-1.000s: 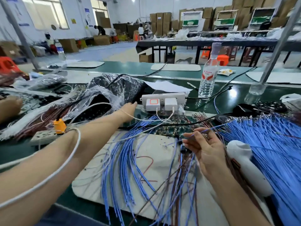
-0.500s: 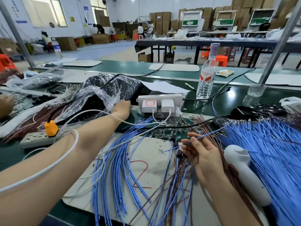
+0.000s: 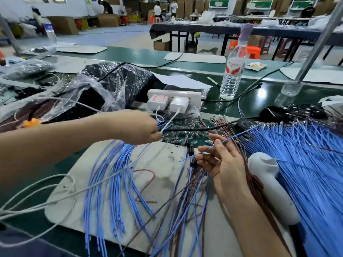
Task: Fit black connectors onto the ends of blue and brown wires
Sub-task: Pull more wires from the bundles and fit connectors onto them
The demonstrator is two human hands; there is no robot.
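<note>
Pinching one blue wire (image 3: 241, 134) in right hand (image 3: 222, 164), palm up, other fingers spread, over the bench (image 3: 256, 104). Stretching left hand (image 3: 141, 127) forward, fingers curled, grip unclear. Behind it, clear bag (image 3: 115, 80) of black parts (image 3: 92, 97).

The blurred left hand (image 3: 137, 127) hides whatever its fingers (image 3: 156, 135) hold. The blue wires (image 3: 306, 164) at right run off the edge.

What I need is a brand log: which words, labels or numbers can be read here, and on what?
"2", or a mark like it, drawn in red on the mat.
Bottle label: red word, too blurred to read.
Charger: red square outline, no text.
Packet: too blurred to read.
</note>
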